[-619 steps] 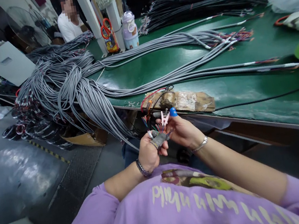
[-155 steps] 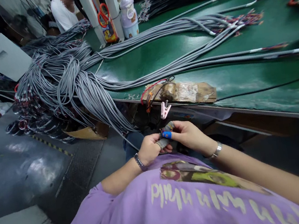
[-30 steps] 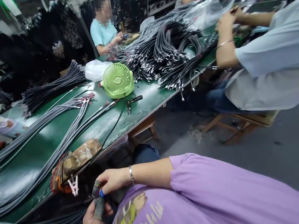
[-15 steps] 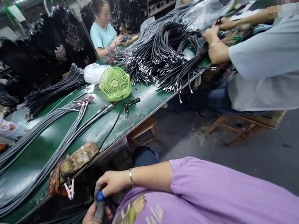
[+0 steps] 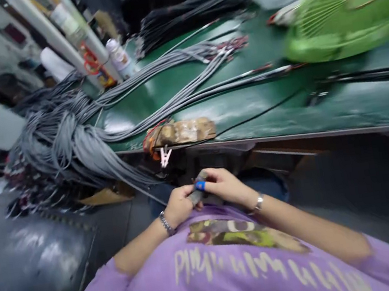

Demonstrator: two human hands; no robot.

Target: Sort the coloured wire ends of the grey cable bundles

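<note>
Close together in front of my purple shirt, my left hand [image 5: 179, 207] and my right hand [image 5: 230, 189] meet just below the table edge. Fingers on both hands are pinched closed; whatever they hold is too small or hidden to make out. Grey cloth coverings [image 5: 197, 196] wrap some fingers, and a blue band [image 5: 200, 185] circles my right thumb. A thick bundle of grey cables [image 5: 87, 147] runs down from the left, its nearest strands ending beside my left hand. A pink clip [image 5: 166, 157] hangs at the table edge beyond my hands.
On the green table [image 5: 261, 122] lie more grey cables [image 5: 186, 92], a taped block [image 5: 192, 130], pliers [image 5: 357, 78] and a green fan [image 5: 346, 8]. Black cables [image 5: 192, 15] lie behind. A bottle [image 5: 119, 56] stands at the back left.
My view has swung left, bringing the piled cables and left floor into sight and the co-workers out of it. My hands stay together with fingers closed.
</note>
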